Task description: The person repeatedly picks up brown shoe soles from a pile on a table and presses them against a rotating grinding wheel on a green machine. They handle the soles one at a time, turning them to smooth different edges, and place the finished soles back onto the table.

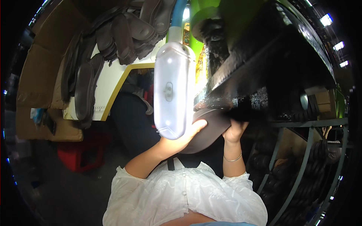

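Observation:
A dark brown-grey shoe sole [212, 132] is held in front of my body, below the dark machine. My left hand [191, 132] grips its left side, thumb lying over the top edge; the other fingers are hidden by the sole and the lamp. At the sole's right end is my right hand [235, 132], curled around that end, its fingertips lost in shadow. A long white lamp [174, 90] hangs over the left wrist and covers part of that hand. The sole's far edge nearly meets the machine [260, 83]; whether they touch I cannot tell.
Piled brown soles [124, 37] lie on a white table [105, 88] with a yellow edge at left. Cardboard [41, 71] stands beside it, above a red stool [81, 152]. A green machine body [205, 11] rises ahead. Right of me, a metal rack [307, 150] carries many soles.

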A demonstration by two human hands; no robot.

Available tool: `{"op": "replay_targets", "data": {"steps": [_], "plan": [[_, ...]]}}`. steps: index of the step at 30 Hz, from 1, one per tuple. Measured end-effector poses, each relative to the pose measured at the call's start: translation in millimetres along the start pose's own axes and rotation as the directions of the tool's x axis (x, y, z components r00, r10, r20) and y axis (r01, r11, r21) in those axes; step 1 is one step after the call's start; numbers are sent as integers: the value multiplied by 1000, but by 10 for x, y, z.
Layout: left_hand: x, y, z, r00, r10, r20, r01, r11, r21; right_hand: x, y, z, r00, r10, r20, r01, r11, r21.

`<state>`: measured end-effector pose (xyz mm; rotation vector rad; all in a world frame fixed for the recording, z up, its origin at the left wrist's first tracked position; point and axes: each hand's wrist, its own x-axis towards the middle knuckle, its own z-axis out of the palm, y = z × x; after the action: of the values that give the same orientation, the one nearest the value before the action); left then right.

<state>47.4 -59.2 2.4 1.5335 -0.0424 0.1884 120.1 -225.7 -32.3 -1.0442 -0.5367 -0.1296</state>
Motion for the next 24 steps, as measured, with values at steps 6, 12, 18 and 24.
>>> {"op": "replay_targets", "data": {"steps": [6, 12, 18, 24], "plan": [[30, 99, -110, 960, 261, -100, -220, 926, 306, -70, -122, 200, 987, 111, -120, -121, 990, -76], [-350, -461, -39, 952, 61, -299, -35, 995, 91, 125, -264, 367, 942, 303, 142, -294, 952, -82], [-164, -167, 161, 940, 140, -310, -135, 990, 35, 165, -135, 323, 784, 587, 203, -583, 808, -83], [153, 133, 84, 987, 150, -62, -147, 988, 49, -138, -143, 109, 775, 563, 288, -574, 817, -54]]}}
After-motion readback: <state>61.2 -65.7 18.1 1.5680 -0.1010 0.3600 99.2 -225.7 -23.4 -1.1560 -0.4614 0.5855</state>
